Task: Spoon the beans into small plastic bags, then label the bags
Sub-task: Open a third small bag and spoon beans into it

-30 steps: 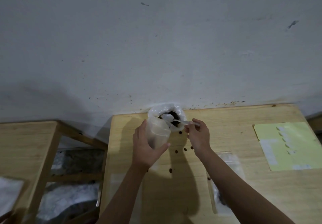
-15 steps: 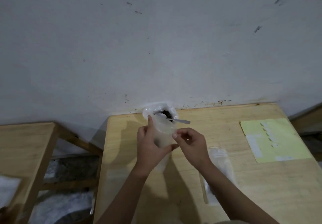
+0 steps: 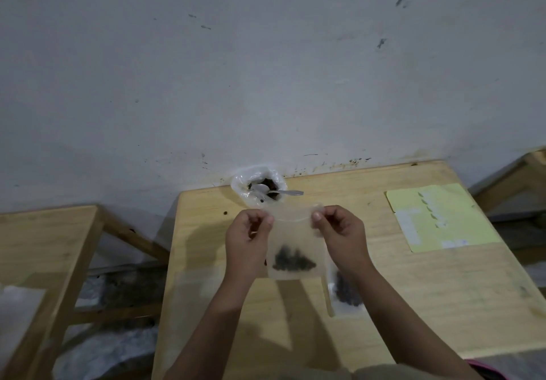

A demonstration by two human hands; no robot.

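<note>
— Held above mid-desk (image 3: 413, 305): small clear bag (image 3: 295, 246), dark beans (image 3: 292, 261) heaped at its bottom. Left grip (image 3: 246, 240) and right grip (image 3: 339, 235) each pinching a top corner.

— At the desk's far edge: open sack (image 3: 258, 186) of beans, spoon (image 3: 274, 193) resting inside. Toward the near edge, under the right forearm, probably another filled bag (image 3: 347, 294); blurred.

Single head view, worn by person, wide-angle. Looks forward and down across table (image 3: 413, 305) toward wall (image 3: 266, 69), which fills upper half. Both hands close below lens at frame centre: left hand (image 3: 248, 243), right hand (image 3: 342, 237). Forearms enter from bottom edge. Second table (image 3: 38, 246) at left edge.
</note>
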